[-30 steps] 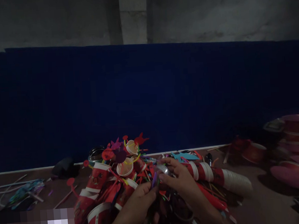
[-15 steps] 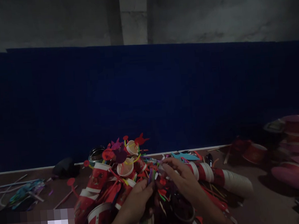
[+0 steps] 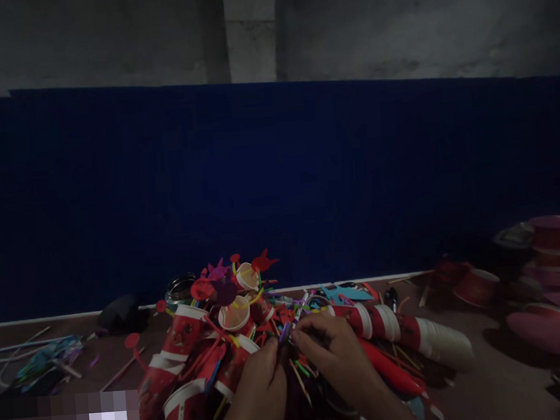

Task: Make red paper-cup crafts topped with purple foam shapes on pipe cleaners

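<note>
My left hand [image 3: 261, 387] is closed, its thumb and fingers pinching a small purple strip [image 3: 285, 332] that sticks up past the thumb tip. Curled in close beside it is my right hand [image 3: 335, 353], fingertips pressed together at the strip's edge; whatever they pinch is too small and dark to make out. Left of the hands, red paper cups [image 3: 185, 332] with white rims lie in a pile, some with red and purple cut-out shapes [image 3: 223, 291] on bent stems. A row of nested red-and-white cups [image 3: 388, 323] lies beyond my right hand.
A blue panel [image 3: 278, 184] stands behind the table [image 3: 503, 380]. A jar [image 3: 180, 287] and a dark lump [image 3: 123, 314] sit along its foot. Colourful scraps [image 3: 51, 360] lie at left, a light-blue cut-out [image 3: 346, 293] behind the hands, and stacked red tubs [image 3: 558, 242] at far right.
My right hand has come down and toward me, its fingers curling in against my left hand. My left hand has turned and shifted slightly right, keeping hold of the purple strip.
</note>
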Available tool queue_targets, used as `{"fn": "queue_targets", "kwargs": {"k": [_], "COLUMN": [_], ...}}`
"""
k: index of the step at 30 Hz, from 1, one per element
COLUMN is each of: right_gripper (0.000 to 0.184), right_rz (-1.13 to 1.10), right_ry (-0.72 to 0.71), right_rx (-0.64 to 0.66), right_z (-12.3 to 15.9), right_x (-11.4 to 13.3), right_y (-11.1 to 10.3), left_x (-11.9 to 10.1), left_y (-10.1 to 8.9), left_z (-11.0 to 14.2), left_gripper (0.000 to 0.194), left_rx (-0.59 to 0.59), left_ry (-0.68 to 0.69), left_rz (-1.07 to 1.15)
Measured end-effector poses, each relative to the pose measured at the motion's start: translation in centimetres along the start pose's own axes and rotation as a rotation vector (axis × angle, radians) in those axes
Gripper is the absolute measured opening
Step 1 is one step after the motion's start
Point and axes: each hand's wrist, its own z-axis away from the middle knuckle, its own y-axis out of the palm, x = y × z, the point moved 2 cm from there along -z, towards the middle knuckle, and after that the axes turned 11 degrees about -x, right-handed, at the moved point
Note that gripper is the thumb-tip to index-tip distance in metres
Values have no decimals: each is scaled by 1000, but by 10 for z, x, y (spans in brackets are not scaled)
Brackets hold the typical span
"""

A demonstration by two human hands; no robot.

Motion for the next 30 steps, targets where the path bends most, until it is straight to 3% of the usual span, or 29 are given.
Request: {"fn": "queue_targets", "kwargs": {"k": [4, 9, 13, 18, 23, 30], "right_gripper": [23, 25, 27, 21, 21, 17], "right_rz": [-10, -67, -102, -28, -46, -155], "right_ry": [33, 87, 141, 117, 75, 145], "right_rx": [-2, 39, 104, 139, 144, 170], "right_z": [2, 3, 2, -2, -2, 4], "right_x": [0, -5, -6, 0, 5, 1], "right_y": [1, 4, 2, -7, -9, -6], "left_x": [-1, -7, -12, -27, -38, -22], "left_y": [4, 3, 1, -3, -6, -5], "left_z": [0, 2, 3, 6, 9, 5], "left_gripper": [34, 32, 34, 29, 31, 34], "left_rx": [15, 82, 109, 149, 203, 62], "left_ry": [157, 237, 294, 278, 230, 200], "left_rz": [-151, -282, -236, 1, 27, -53]}}
